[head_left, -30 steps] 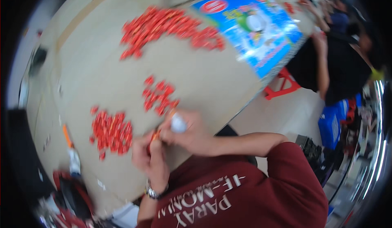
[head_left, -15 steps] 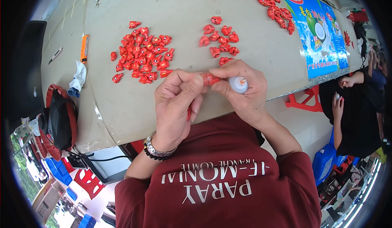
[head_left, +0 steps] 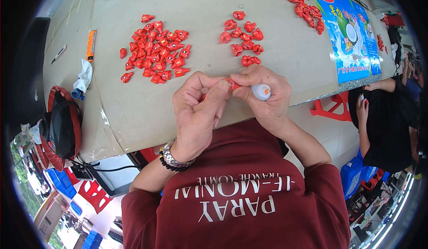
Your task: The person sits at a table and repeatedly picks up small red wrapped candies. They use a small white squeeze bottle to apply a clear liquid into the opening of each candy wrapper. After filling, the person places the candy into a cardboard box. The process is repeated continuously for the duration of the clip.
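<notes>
Over the table's near edge, my left hand pinches a small red plastic figure piece between thumb and forefinger. Another bit of red shows among its curled fingers, mostly hidden. My right hand meets it from the other side, thumb and forefinger closed on the same red piece. Tucked in the right hand is a small white squeeze bottle with an orange tip. Just beyond the fingers lies a loose group of red figure pieces. A larger heap of red pieces with dark-and-white eye spots lies to the left.
More red pieces line the far right, beside a blue printed sheet. An orange tube, a pen, a crumpled tissue and a black-and-red bag are at left. A co-worker in black is at right.
My fingers have drawn closer together round the red piece, so less of it shows. The bottle stays in my right hand. The co-worker's hands at right have shifted, and the view has moved slightly.
</notes>
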Available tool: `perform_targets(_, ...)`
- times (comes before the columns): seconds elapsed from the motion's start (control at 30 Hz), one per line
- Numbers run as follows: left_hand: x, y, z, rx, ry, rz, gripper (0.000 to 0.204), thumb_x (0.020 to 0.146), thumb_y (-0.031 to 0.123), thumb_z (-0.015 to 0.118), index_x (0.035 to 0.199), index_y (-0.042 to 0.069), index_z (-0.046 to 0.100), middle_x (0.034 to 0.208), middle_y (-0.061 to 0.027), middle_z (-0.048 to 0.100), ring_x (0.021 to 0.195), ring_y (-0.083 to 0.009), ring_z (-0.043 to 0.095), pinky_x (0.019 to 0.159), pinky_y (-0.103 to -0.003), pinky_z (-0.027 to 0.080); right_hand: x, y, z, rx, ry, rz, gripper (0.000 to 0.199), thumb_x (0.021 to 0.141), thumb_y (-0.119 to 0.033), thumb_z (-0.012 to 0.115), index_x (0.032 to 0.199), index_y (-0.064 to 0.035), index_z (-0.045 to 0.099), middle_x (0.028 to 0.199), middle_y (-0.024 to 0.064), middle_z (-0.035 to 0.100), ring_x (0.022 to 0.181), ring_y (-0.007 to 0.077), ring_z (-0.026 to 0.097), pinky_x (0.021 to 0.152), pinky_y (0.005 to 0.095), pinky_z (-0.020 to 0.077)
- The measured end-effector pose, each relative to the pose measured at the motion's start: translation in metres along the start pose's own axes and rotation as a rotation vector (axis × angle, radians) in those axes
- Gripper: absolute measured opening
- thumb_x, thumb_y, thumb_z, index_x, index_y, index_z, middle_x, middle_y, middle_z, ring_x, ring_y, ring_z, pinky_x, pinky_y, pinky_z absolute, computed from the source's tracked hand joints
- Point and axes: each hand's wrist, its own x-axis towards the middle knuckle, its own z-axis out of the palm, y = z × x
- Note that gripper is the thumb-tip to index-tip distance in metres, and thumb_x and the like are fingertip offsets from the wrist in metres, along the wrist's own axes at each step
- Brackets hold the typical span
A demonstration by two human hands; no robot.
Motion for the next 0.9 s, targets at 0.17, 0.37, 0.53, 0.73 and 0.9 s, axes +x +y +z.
perform_targets(0.17,0.000,0.000,0.000,0.045,-0.016,-0.018,0.007,0.091,0.009,0.056,0.086,0.005,0.053,0.071,-0.0027,0.057,0.047,-0.0037,0.043,0.037,-0.017,0.031,-0.004,0.000,0.004,0.015,0.032,-0.021,0.018,0.074,0.005,0.068,0.092,0.0015,0.064,0.075,0.0095,0.061,0.067,0.0159,0.058,0.061,0.0278,0.0464)
perform_targets(0.37,0.004,0.004,0.005,0.039,-0.019,-0.021,0.015,0.091,0.012,0.059,0.100,0.001,0.054,0.070,-0.0019,0.058,0.049,-0.0032,0.045,0.039,-0.017,0.032,0.007,-0.007,-0.005,-0.114,0.016,-0.176,0.023,0.073,0.007,0.065,0.095,0.0005,0.064,0.076,0.0083,0.062,0.067,0.0185,0.061,0.060,0.0288,0.0476)
perform_targets(0.53,0.002,0.017,0.003,-0.182,-0.109,-0.146,0.036,0.093,0.020,0.056,0.122,0.001,0.048,0.089,-0.0067,0.061,0.055,-0.0071,0.048,0.041,-0.018,0.034,0.015,-0.020,-0.028,-0.213,0.305,-0.025,0.014,0.080,-0.006,0.066,0.094,-0.0018,0.066,0.078,0.0071,0.065,0.069,0.0129,0.060,0.062,0.0281,0.0481)
perform_targets(0.73,0.014,0.025,-0.008,-0.415,-0.229,-0.312,0.034,0.091,0.017,0.053,0.119,-0.003,0.050,0.101,-0.0111,0.059,0.062,-0.0117,0.050,0.047,-0.020,0.039,0.049,0.010,-0.102,-0.641,0.515,0.154,0.015,0.081,-0.014,0.067,0.091,-0.0030,0.067,0.073,0.0051,0.063,0.066,0.0105,0.055,0.064,0.0271,0.0444)
perform_targets(0.9,0.010,0.025,-0.009,-0.535,-0.261,-0.339,0.034,0.090,0.013,0.056,0.119,-0.004,0.049,0.104,-0.0118,0.060,0.062,-0.0127,0.049,0.044,-0.021,0.039,0.058,0.012,-0.114,-0.738,0.479,0.262,0.016,0.080,-0.014,0.068,0.093,-0.0048,0.068,0.072,0.0064,0.062,0.067,0.0111,0.056,0.065,0.0267,0.0445)
